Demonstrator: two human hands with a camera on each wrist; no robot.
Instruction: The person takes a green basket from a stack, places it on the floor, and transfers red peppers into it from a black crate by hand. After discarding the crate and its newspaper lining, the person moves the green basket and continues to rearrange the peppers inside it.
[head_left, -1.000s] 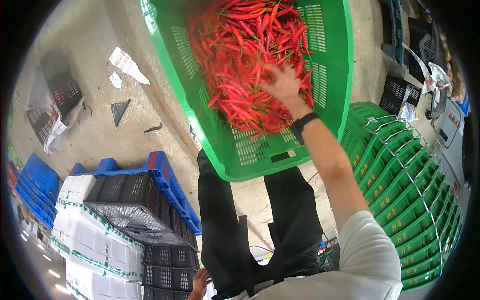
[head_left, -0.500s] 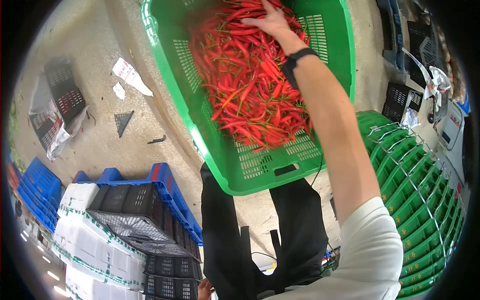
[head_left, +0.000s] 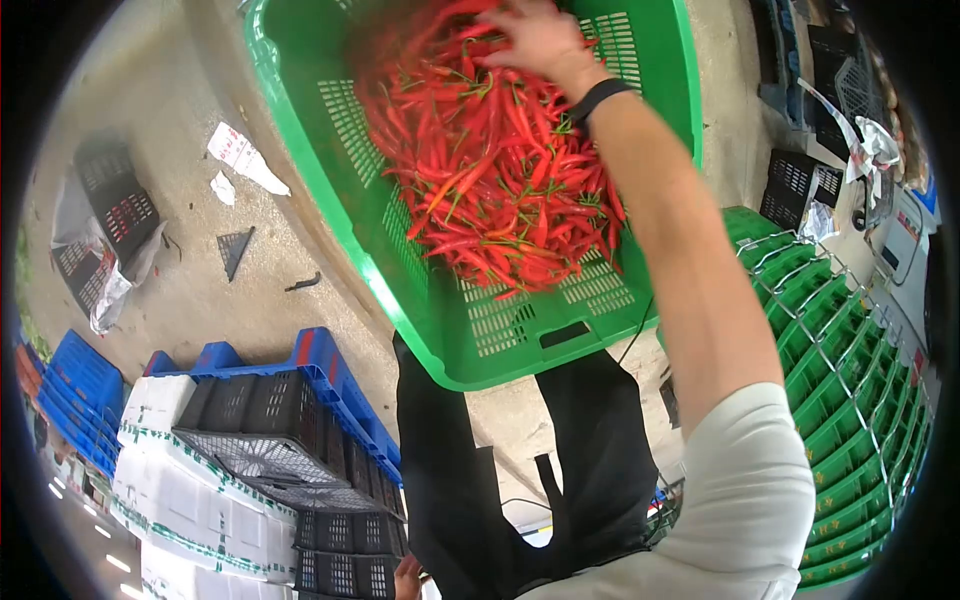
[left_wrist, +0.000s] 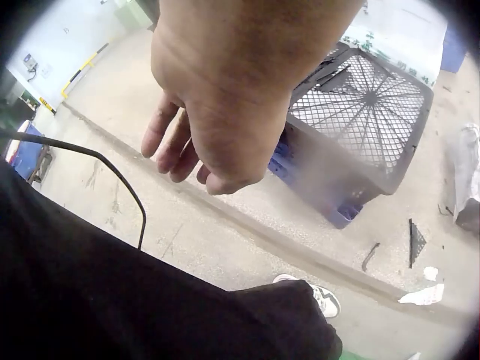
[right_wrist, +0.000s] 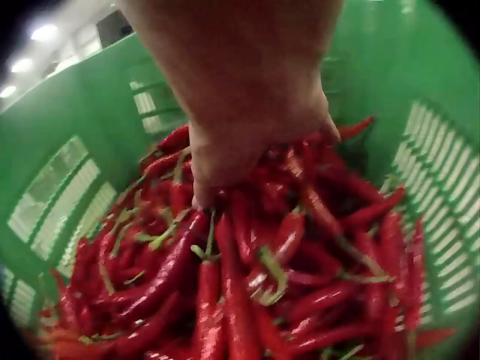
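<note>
A green plastic basket (head_left: 455,350) holds a heap of red chili peppers (head_left: 500,190) with green stems. My right hand (head_left: 545,40) reaches into the far part of the heap, its fingers spread and blurred on the chilies in the head view. In the right wrist view the same hand (right_wrist: 247,142) points down into the chilies, and its fingertips are hidden among them. My left hand (left_wrist: 217,127) hangs by my side with loosely curled fingers and nothing in them. Only a bit of the left hand shows at the bottom edge of the head view.
Stacked green baskets (head_left: 830,420) stand at the right beside a metal rack. On the left are black crates (head_left: 260,410), white foam boxes (head_left: 190,490) and a blue pallet (head_left: 345,390). Paper scraps (head_left: 245,157) and broken plastic (head_left: 235,250) lie on the floor.
My right hand has moved from the middle of the chili heap to its far end and shifted slightly left there. Chilies at the near side lie differently. My left hand still hangs low.
</note>
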